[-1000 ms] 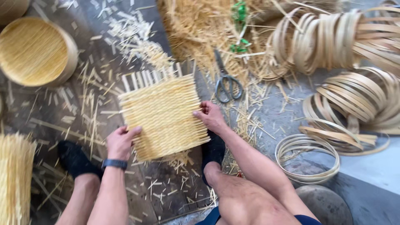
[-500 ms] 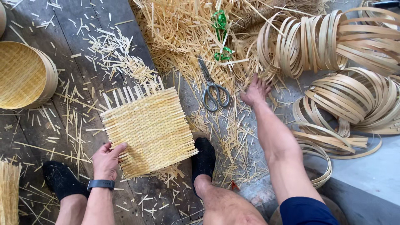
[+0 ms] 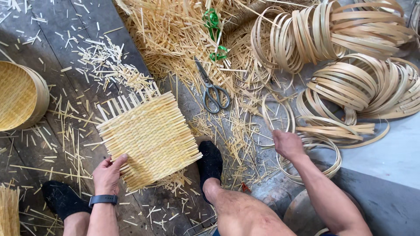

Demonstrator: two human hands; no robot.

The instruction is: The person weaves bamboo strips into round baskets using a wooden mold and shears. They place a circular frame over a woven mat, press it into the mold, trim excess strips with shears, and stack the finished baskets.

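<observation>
Left hand fingers lie flat, pressing the woven bamboo mat to the floor; right hand fingers close on a bamboo hoop, scissors beyond them.

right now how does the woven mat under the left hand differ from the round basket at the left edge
The woven mat is flat and square with loose strip ends sticking out; the round basket is shaped, with a finished band rim. The left hand presses on the mat; the basket lies untouched, partly cut off by the frame. Both are pale yellow woven strips.
</observation>
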